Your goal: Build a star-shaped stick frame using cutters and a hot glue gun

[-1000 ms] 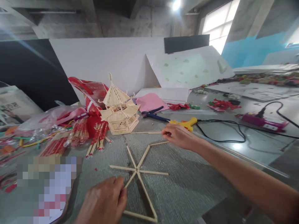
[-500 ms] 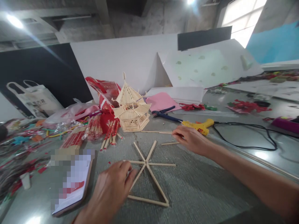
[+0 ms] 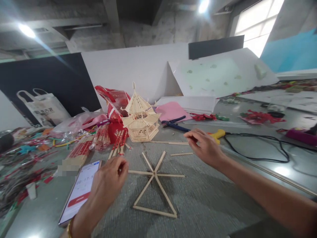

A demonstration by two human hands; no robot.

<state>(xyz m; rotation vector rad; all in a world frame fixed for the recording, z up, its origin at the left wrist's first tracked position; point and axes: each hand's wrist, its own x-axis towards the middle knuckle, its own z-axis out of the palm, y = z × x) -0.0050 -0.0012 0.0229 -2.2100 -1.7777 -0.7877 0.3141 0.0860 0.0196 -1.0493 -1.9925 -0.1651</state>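
Note:
A star-shaped frame of pale sticks [image 3: 163,191] lies flat on the grey table, six spokes meeting at its centre and one stick joining two spokes at the near side. My left hand [image 3: 112,177] hovers at the frame's left, fingers curled together; what they hold, if anything, is hidden. Beyond the frame to the right, my right hand [image 3: 201,143] is over the table with thumb and fingertips pinched, their contents too small to make out. A loose stick [image 3: 182,154] lies just left of it. Behind stands a stick-built pagoda model [image 3: 141,124].
A phone [image 3: 79,191] lies at the left, near bundled sticks with red wrapping [image 3: 83,145]. Blue-handled pliers [image 3: 175,125] and a yellow glue gun [image 3: 218,135] with a black cable [image 3: 257,158] lie behind and beside my right hand.
My left hand has moved left and up, off the frame, uncovering its lower left corner. My right hand has shifted slightly right. The view has tilted slightly up.

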